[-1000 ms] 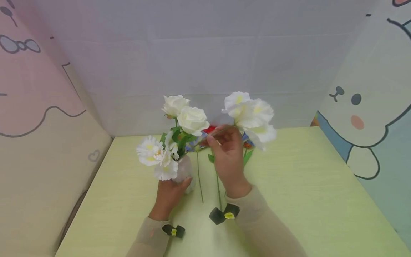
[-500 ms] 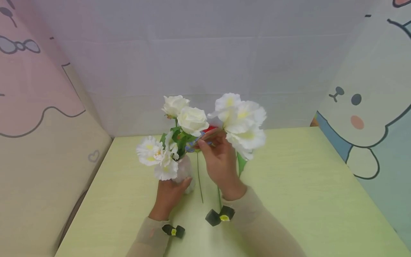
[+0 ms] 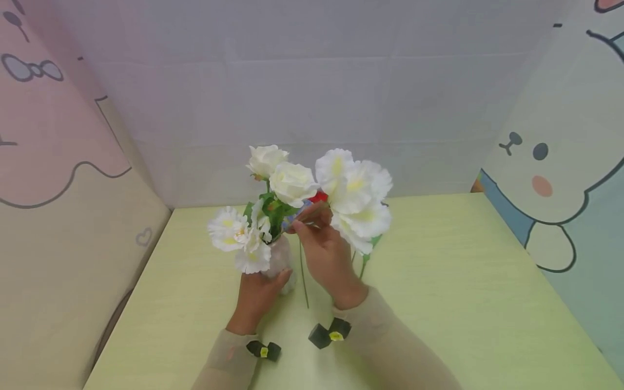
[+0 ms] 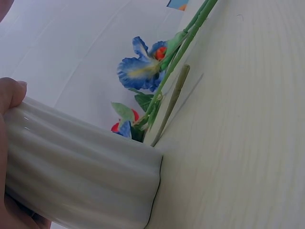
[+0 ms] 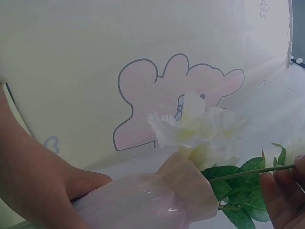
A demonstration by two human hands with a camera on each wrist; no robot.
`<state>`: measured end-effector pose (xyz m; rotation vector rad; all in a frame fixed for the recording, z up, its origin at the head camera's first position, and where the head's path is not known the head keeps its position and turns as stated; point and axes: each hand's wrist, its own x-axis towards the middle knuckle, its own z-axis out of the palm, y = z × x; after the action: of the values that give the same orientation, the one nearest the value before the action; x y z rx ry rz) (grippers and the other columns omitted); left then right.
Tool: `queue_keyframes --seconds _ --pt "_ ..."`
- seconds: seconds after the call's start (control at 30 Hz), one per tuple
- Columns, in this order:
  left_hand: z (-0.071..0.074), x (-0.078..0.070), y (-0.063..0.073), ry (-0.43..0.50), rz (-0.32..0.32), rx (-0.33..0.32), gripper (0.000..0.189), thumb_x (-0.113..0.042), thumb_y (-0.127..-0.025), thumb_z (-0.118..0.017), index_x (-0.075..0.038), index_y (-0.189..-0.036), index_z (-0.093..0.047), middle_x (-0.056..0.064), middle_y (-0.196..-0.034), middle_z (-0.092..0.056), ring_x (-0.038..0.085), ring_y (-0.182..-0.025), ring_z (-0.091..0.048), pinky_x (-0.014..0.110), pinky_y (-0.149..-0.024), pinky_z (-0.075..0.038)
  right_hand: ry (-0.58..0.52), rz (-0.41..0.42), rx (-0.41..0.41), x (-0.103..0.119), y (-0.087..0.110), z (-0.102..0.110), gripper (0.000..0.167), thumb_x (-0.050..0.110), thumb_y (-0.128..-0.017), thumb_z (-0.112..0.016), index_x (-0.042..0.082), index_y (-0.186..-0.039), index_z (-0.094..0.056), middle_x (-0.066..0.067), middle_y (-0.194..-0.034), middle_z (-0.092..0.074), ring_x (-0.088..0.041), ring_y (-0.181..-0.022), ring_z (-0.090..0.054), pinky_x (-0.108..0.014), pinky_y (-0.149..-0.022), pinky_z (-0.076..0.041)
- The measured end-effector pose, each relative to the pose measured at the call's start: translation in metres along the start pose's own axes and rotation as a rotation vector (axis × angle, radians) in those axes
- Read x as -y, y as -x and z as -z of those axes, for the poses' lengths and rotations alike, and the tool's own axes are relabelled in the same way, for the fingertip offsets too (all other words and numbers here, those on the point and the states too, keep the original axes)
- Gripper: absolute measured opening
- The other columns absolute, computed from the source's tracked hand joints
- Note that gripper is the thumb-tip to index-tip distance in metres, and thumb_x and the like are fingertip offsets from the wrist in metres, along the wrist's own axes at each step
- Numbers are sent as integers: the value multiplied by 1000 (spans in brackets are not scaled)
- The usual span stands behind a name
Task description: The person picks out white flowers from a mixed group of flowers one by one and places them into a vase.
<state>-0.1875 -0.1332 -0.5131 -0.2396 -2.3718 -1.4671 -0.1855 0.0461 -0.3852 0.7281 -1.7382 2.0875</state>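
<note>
A white fluted vase (image 3: 279, 256) stands on the table, and my left hand (image 3: 258, 300) grips its lower body from the near side. White roses (image 3: 292, 184) and a ruffled white-and-yellow flower (image 3: 226, 230) stand in it. My right hand (image 3: 332, 262), right of the vase mouth, pinches the stem (image 5: 252, 171) of another large white flower (image 3: 358, 189). That flower's head leans out to the right, above the hand. In the right wrist view the stem runs into the vase's mouth among green leaves (image 5: 243, 191); its lower end is hidden inside.
Behind the vase lie blue flowers (image 4: 140, 69) and a red flower (image 3: 319, 196), partly covered by my right hand. Their green stems (image 4: 190, 36) extend along the table (image 3: 463, 281) towards me. A pale wall covering (image 3: 312, 97) rises at the table's back edge.
My right hand has moved left and slightly down towards the vase mouth, bringing the white flower along. The left hand and vase have stayed in place.
</note>
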Motion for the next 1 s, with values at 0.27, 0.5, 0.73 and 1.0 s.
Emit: queue_keyframes --seconds 0.27,0.5,0.73,1.0 --pt "-1 -2 0 -9 -29 -15 81 -13 -80 -88 -4 -147 -44 14 -148 -48 28 -133 -47 51 -109 -37 135 -92 27 -5 9 -2 13 10 -107 -56 2 -117 -55 -4 -113 -54 -23 -105 -70 -34 -94 -53" --pt "-1 -3 1 -7 -17 -24 79 -14 -79 -88 -2 -145 -46 15 -141 -53 29 -125 -51 51 -104 -40 94 -70 64 -10 9 -3 12 5 -107 -53 1 -117 -50 -7 -113 -50 -27 -106 -69 -34 -94 -53" --pt "-2 -1 1 -10 -27 -24 65 -13 -80 -87 -3 -135 -56 13 -131 -58 27 -117 -53 50 -100 -42 123 -162 105 -12 12 -3 17 16 -110 -50 2 -118 -54 -8 -117 -55 -27 -111 -65 -42 -97 -50" --pt "-2 -1 1 3 -18 -17 65 -13 -82 -86 -3 -137 -54 13 -136 -56 27 -122 -51 50 -102 -40 452 -443 166 -11 18 -1 47 58 -107 -43 23 -118 -73 -2 -103 -68 -25 -91 -62 -42 -72 -47"
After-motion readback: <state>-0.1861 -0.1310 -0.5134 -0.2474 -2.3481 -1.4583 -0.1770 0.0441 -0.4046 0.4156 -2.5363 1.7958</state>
